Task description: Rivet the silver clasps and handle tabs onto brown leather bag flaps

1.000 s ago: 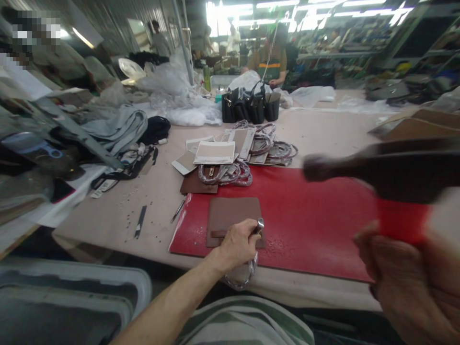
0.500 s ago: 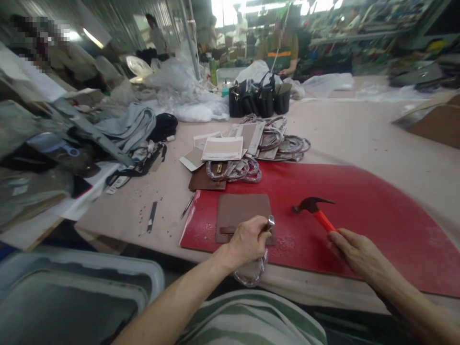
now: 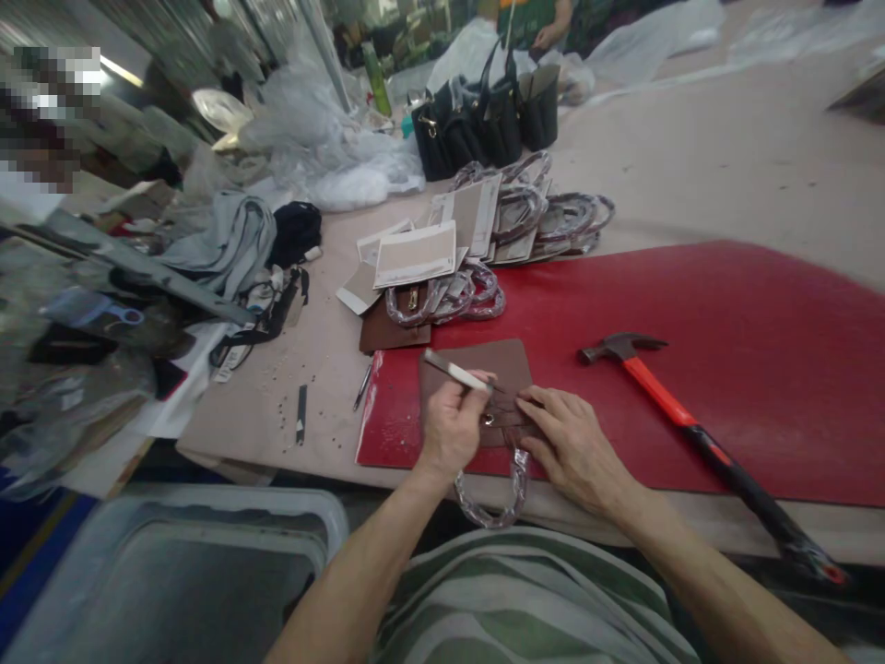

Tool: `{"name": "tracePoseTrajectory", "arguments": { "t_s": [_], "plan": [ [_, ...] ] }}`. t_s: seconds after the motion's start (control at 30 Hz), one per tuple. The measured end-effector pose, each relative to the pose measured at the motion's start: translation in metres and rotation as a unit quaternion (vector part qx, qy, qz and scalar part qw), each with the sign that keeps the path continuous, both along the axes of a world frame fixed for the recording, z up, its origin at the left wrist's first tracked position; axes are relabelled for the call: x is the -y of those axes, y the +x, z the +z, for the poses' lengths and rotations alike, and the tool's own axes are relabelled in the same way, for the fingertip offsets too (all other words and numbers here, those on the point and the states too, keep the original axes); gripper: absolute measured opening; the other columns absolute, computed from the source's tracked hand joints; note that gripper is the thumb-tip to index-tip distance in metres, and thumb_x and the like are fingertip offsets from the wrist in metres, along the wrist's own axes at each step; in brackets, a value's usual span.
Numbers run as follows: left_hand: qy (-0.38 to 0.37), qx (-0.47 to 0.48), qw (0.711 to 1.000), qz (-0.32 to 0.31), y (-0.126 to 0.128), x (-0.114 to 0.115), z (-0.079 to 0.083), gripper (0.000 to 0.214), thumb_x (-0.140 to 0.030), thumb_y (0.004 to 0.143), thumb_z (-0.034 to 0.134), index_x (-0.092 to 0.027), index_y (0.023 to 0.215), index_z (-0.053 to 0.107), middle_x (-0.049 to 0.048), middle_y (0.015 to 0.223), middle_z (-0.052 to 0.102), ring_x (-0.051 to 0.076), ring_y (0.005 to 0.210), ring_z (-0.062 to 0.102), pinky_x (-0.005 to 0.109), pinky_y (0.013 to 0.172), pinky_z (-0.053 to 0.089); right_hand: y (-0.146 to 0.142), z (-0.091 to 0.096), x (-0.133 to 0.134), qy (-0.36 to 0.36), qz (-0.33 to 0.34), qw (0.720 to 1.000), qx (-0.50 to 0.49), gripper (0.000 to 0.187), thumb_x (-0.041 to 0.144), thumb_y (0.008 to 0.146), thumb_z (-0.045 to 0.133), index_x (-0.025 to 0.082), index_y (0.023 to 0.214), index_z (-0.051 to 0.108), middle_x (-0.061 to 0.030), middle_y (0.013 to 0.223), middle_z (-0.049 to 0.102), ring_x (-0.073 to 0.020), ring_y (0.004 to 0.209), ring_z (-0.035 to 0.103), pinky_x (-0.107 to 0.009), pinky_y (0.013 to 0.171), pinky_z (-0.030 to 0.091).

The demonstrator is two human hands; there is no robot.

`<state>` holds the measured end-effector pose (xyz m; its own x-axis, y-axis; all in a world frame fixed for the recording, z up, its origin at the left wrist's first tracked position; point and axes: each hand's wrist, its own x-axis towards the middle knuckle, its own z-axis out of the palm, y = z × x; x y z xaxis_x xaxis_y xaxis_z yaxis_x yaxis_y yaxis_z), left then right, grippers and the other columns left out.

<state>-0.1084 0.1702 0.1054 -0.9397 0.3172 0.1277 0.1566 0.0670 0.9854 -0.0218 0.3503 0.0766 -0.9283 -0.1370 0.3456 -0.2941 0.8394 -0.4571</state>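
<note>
"Big messy room! I see a pale counter point(image 3: 691, 166) with a red mat point(image 3: 725, 314) on it. What are the fingers doing?"

"On the left hand point(image 3: 451, 429), the thumb and fingers pinch a thin tool point(image 3: 453, 371). It slants over the brown piece point(image 3: 477, 358)."

"And the right hand point(image 3: 577, 447)?"

"Its fingertips touch the right side of the brown piece, with the thumb a bit apart. I can't tell if they pinch anything there."

"So where is the brown piece?"

"Flat on the red mat, right under the fingers. Between the two hands, a small shiny snap point(image 3: 488, 420) shows on it."

"What's that loop below?"

"A handle point(image 3: 518, 489) in clear wrap. It hangs past the near edge of the counter, by the striped shirt point(image 3: 539, 590)."

"And farther out?"

"A hammer point(image 3: 654, 387) lies to the right, apart from the right hand, with its head on the mat. On the left, a pen point(image 3: 362, 387) lies by the mat's edge, and a dark strip point(image 3: 301, 415) lies past that. Behind the brown piece is a heap of pale flat pieces point(image 3: 418, 251) and wrapped loops point(image 3: 488, 300)."

"And way back?"

"Black bags point(image 3: 477, 129) in a row, and part of another person point(image 3: 546, 32)."
</note>
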Motion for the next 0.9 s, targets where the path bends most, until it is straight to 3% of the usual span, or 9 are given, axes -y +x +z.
{"name": "tracePoseTrajectory", "arguments": {
  "t_s": [0.1,0.2,0.33,0.4,0.47,0.6,0.7,0.8,0.9],
  "plan": [
    [0.021,0.036,0.995,0.091,-0.025,0.042,0.013,0.029,-0.041,0.092,0.061,-0.015,0.103,0.067,0.0087,0.104,0.073,0.019,0.091,0.070,0.031,0.084,0.056,0.001,-0.001,-0.004,-0.004,0.002,1.000,0.004,0.033,0.023,0.096,0.057,0.017,0.128,0.057,-0.0136,0.135,0.058,-0.0305,0.122,0.052,-0.050,0.103,0.041],
    [-0.203,-0.024,0.964,0.172,-0.050,0.103,0.024,0.030,-0.042,0.088,0.062,-0.014,0.097,0.070,0.0067,0.090,0.074,0.020,0.085,0.068,0.030,0.081,0.052,0.000,0.001,-0.005,-0.006,-0.005,1.000,0.002,0.031,0.025,0.097,0.057,0.017,0.127,0.057,-0.0136,0.135,0.058,-0.0302,0.121,0.052,-0.049,0.103,0.041],
    [-0.538,-0.032,0.820,0.195,-0.068,0.164,0.024,0.028,-0.036,0.089,0.052,-0.014,0.084,0.069,0.0128,0.083,0.073,0.028,0.083,0.069,0.034,0.074,0.048,-0.001,0.001,-0.002,-0.011,-0.006,1.000,-0.001,0.027,0.027,0.098,0.056,0.018,0.123,0.061,-0.0128,0.132,0.060,-0.0297,0.119,0.053,-0.048,0.101,0.041],
    [-0.627,-0.016,0.756,0.190,-0.070,0.176,0.016,0.030,-0.034,0.091,0.048,-0.013,0.087,0.070,0.0176,0.089,0.073,0.033,0.089,0.069,0.037,0.074,0.048,-0.002,0.000,-0.002,-0.012,-0.006,1.000,-0.003,0.024,0.025,0.098,0.054,0.019,0.120,0.062,-0.0124,0.131,0.060,-0.0289,0.119,0.054,-0.047,0.100,0.041],
    [-0.663,-0.001,0.726,0.183,-0.070,0.176,0.009,0.033,-0.035,0.093,0.045,-0.013,0.091,0.070,0.0202,0.094,0.073,0.035,0.094,0.070,0.038,0.075,0.048,-0.004,0.001,-0.002,-0.005,-0.008,1.000,-0.010,0.022,0.023,0.099,0.051,0.019,0.117,0.063,-0.0124,0.129,0.061,-0.0282,0.115,0.055,-0.046,0.098,0.042],
    [-0.675,0.015,0.721,0.154,-0.069,0.162,0.002,0.034,-0.036,0.094,0.045,-0.015,0.087,0.071,0.0190,0.095,0.073,0.035,0.093,0.070,0.039,0.076,0.050,-0.010,0.006,-0.002,0.038,0.005,0.999,-0.033,0.021,0.021,0.100,0.049,0.019,0.115,0.064,-0.0119,0.121,0.062,-0.0268,0.106,0.055,-0.042,0.090,0.042],
    [-0.662,-0.042,0.733,0.148,-0.064,0.152,0.003,0.029,-0.029,0.094,0.046,-0.013,0.092,0.071,0.0184,0.099,0.071,0.032,0.093,0.068,0.039,0.081,0.051,-0.014,0.009,-0.001,0.085,0.031,0.995,-0.048,0.022,0.015,0.099,0.048,0.018,0.114,0.065,-0.0107,0.113,0.064,-0.0258,0.097,0.053,-0.041,0.085,0.040],
    [-0.604,-0.179,0.762,0.150,-0.048,0.141,0.008,0.022,-0.021,0.095,0.048,-0.012,0.100,0.068,0.0157,0.103,0.069,0.029,0.095,0.066,0.039,0.086,0.051,-0.015,0.010,0.001,0.118,0.058,0.990,-0.047,0.029,0.006,0.093,0.046,0.016,0.114,0.065,-0.0109,0.106,0.065,-0.0254,0.091,0.050,-0.039,0.080,0.040],
    [-0.509,-0.284,0.810,0.057,-0.025,0.123,0.013,0.014,-0.017,0.096,0.052,-0.016,0.102,0.065,0.0110,0.104,0.067,0.025,0.096,0.063,0.037,0.088,0.051,-0.015,0.011,0.003,0.140,0.072,0.987,-0.037,0.036,0.002,0.088,0.045,0.014,0.115,0.064,-0.0130,0.107,0.064,-0.0262,0.089,0.048,-0.039,0.079,0.041]
  ]
}}
